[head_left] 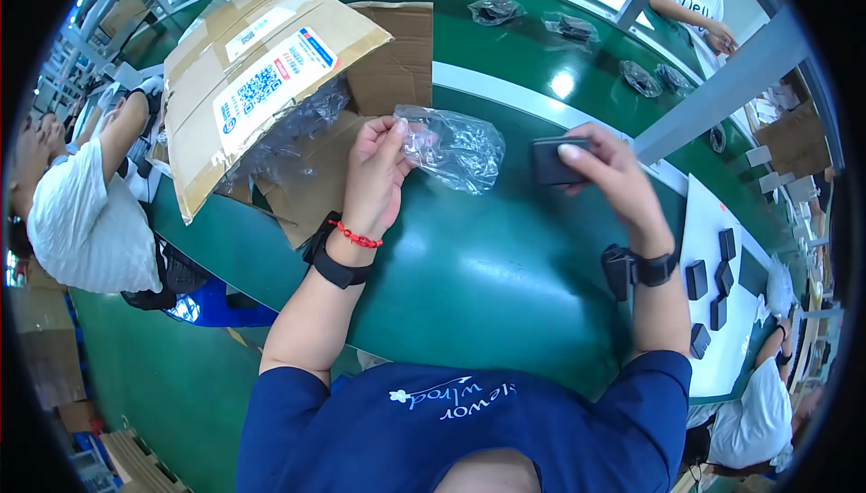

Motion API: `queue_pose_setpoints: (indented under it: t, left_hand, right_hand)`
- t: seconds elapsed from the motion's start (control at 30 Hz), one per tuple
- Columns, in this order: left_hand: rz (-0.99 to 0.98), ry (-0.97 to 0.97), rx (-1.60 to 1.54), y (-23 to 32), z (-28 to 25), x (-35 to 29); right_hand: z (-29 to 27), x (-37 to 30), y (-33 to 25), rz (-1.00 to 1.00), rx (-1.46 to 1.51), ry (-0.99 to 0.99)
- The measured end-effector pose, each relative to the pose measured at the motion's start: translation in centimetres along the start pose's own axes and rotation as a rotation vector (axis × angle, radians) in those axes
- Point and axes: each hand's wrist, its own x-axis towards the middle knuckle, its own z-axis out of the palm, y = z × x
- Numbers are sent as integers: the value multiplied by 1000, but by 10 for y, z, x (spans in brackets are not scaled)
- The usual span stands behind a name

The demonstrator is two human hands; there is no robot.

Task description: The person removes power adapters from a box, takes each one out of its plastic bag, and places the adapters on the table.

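Black box [547, 166] juts leftward from the right hand [613, 173], clamped between thumb on its face and fingers beneath, near the far edge of the bench [469, 285]. The left hand's [379, 157] thumb and fingers pinch a clear bag's [465, 152] left end.

Crinkled, glossy plastic bag [458, 152]; smooth black case [547, 166]; matt cardboard carton [203, 87] near the left edge of the shiny table [469, 267].
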Motion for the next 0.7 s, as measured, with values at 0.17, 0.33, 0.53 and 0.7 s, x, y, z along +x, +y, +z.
queue_pose_setpoints:
  t: [0.17,0.33,0.53,0.7]
  left_hand:
    - [99,-10,-26,-3,-2,3]
    - [208,8,128,-8,-4,3]
    - [246,-10,268,-14,3,0]
    - [110,-64,40,-12,13,-4]
  right_hand:
    - [31,18,15,217,269,-99]
    - [40,23,9,140,490,-101]
    - [55,29,13,-15,434,-63]
    - [52,29,18,-124,360,-10]
